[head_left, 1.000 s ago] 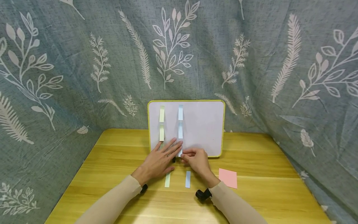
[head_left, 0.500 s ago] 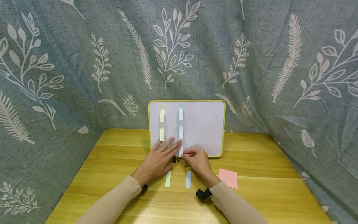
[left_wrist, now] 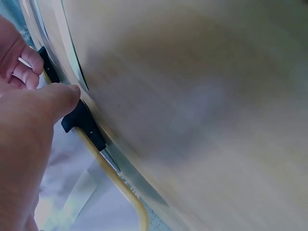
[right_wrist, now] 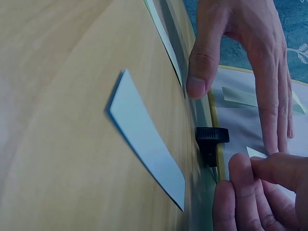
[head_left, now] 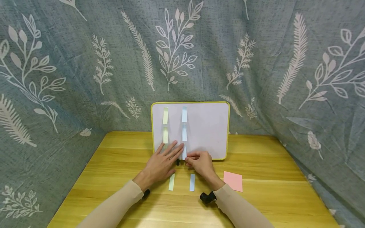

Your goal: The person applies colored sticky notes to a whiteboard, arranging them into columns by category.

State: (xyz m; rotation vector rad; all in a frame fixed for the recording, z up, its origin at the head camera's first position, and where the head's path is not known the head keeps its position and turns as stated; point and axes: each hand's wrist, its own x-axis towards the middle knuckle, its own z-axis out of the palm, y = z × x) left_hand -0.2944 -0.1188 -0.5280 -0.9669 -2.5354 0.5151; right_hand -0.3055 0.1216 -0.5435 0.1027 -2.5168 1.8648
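A whiteboard [head_left: 206, 129] with a yellow rim stands upright on the table. My left hand [head_left: 161, 163] lies against its lower left part, fingers spread and straight, the fingertips pressing on the top of a pale blue sticky strip [head_left: 184, 154]. Thumb and forefinger of my right hand [head_left: 201, 163] pinch that strip's lower end at the board's bottom edge; in the right wrist view just a corner [right_wrist: 253, 152] of it shows clearly. Above it hang two more blue strips [head_left: 184, 132], and to their left two yellow-green strips [head_left: 165, 135].
On the table in front of the board lie a green strip pad [head_left: 171, 183] and a blue strip pad [head_left: 192, 183]. Right of my forearm sits a pink square sticky pad [head_left: 233, 181]. Black stand clips [right_wrist: 210, 139] hold the board's lower rim. Patterned cloth [head_left: 256, 63] hangs behind.
My left fingertips have slid slightly over the top of the lowest blue strip. The right hand keeps its pinch in the same place.
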